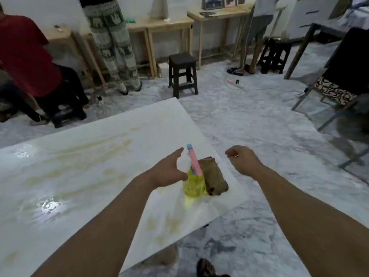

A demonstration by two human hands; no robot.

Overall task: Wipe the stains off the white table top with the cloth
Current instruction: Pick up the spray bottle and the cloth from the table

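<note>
Cloth [214,177]: brown, folded into a thick pad, lying on the white table top [83,176] near its right edge, just right of a yellow spray bottle [194,185] with a pink nozzle; seemingly touching the bottle, though hard to tell for sure.
Left hand [169,172]: released, fingers spread and straight, hovering just left of the bottle's pink top, holding nothing.
Right hand [243,160]: loosely curled, nothing in it, hanging in the air to the right of the cloth and beyond the table's right edge, above the marble floor [259,120].
Stains [95,144]: yellowish streaks across the far and middle parts of the top; more blotches near the near-right corner; none wiped yet, judging by their spread.
Handling: likely soft, light and limp, prone to unfolding if lifted by one corner; best taken from above across the middle of the fold, fingers on one long side, thumb on the other. Wet sheen on the top suggests easy sliding but also a slippery surface.
Edges: cloth close to the right edge, so any sideways push risks dropping it to the floor; bottle right alongside, easily knocked over.
Open room: wide bare sweep of table to the left; dark stool [182,73] well apart, beyond the far corner.
</note>
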